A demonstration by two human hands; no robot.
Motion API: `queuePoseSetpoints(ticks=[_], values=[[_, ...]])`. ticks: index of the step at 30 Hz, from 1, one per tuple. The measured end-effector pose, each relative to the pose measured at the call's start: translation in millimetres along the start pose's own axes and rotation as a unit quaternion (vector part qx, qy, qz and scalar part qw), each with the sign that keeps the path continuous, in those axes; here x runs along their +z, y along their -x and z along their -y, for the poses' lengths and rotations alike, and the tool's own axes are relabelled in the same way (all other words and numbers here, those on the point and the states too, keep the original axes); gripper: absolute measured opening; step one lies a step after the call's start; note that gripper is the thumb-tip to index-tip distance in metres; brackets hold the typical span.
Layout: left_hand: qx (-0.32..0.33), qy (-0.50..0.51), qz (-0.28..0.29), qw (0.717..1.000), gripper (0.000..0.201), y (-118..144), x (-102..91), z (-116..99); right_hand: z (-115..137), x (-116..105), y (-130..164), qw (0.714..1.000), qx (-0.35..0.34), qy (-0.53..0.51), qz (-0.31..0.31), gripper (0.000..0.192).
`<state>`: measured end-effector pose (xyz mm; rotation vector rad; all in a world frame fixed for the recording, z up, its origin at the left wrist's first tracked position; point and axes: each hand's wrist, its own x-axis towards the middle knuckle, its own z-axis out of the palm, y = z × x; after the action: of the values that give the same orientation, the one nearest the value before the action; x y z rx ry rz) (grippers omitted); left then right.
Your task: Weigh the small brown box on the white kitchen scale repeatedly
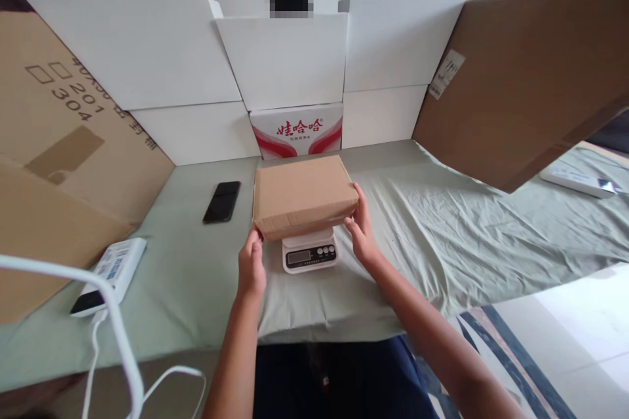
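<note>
Fingers (354,213) apparently flank box (303,195) on scale (309,254).

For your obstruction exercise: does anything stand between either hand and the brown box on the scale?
Nothing visible does. The left hand touches the box at its near left corner, the right hand at its right end. The box rests on the scale; the phone lies apart, to the left.
</note>
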<state>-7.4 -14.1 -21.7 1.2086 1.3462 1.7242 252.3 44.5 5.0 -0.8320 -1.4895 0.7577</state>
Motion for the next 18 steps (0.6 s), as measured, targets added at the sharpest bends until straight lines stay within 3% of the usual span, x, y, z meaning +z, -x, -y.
queuePoseSetpoints(ticks=[5, 10, 14, 18], values=[[0.064, 0.052, 0.002, 0.997, 0.079, -66.3, 18.5, -13.6, 8.2, 10.8, -59.3, 0.998, -0.051, -0.04, -0.021, 0.081], [-0.005, 0.07, -0.012, 0.997, 0.076, -129.8, 39.7, 24.9, -40.6, 29.6, -97.3, 0.995, -0.01, -0.103, -0.014, 0.089], [-0.053, 0.068, -0.033, 0.996, 0.07, -136.2, 43.6, 57.7, -73.0, 35.8, -92.1, 0.991, 0.049, -0.126, -0.016, 0.091], [-0.079, 0.07, -0.039, 0.994, 0.068, -133.5, 43.5, 65.2, -80.2, 38.3, -89.1, 0.99, 0.064, -0.123, -0.01, 0.087]])
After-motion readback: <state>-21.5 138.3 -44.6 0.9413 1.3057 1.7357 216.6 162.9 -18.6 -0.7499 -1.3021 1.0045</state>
